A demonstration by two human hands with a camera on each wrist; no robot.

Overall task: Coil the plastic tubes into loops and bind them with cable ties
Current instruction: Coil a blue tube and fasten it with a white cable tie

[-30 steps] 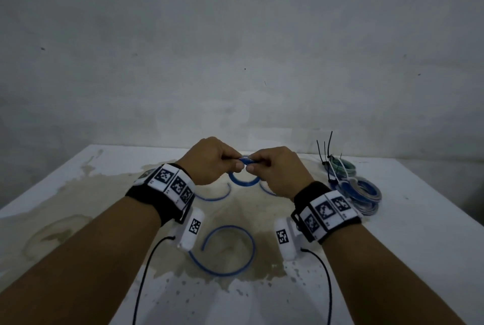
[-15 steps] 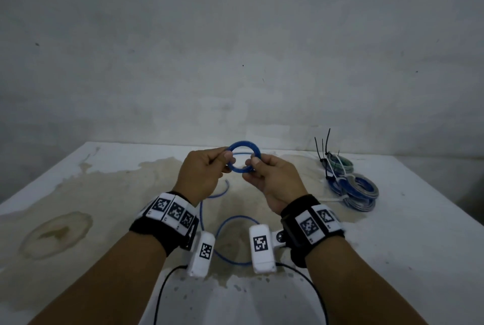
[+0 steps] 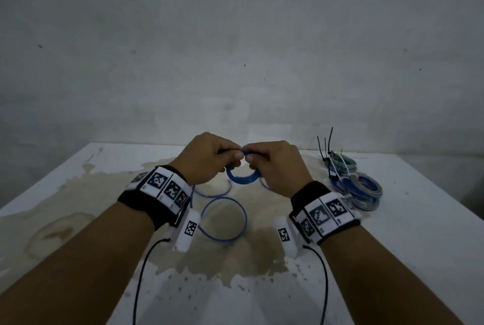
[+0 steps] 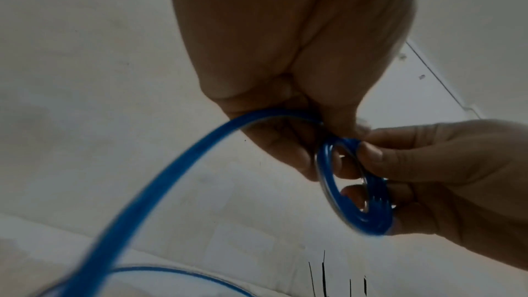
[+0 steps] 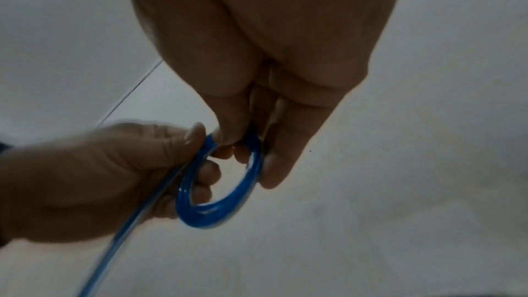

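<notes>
A blue plastic tube (image 3: pixel 242 179) is wound into a small coil held above the table between both hands. My left hand (image 3: pixel 209 158) pinches the coil's top and the loose strand (image 4: pixel 171 180) feeding into it. My right hand (image 3: pixel 275 162) grips the coil's right side, thumb on top and fingers through the ring (image 5: pixel 225 207). The coil (image 4: pixel 354 189) hangs downward from the fingers. The rest of the tube (image 3: pixel 222 220) lies in a loose loop on the table under my wrists.
Bound coils of blue and grey tube (image 3: pixel 361 188) lie stacked at the right, with black cable ties (image 3: pixel 327 146) sticking up behind them. The white table (image 3: pixel 419 233) has a large tan stain in the middle. A grey wall stands close behind.
The coil stood upright above my fingers half a second ago; it now hangs below them. Both hands have turned knuckles-up and come together, and the loose tube on the table has shifted.
</notes>
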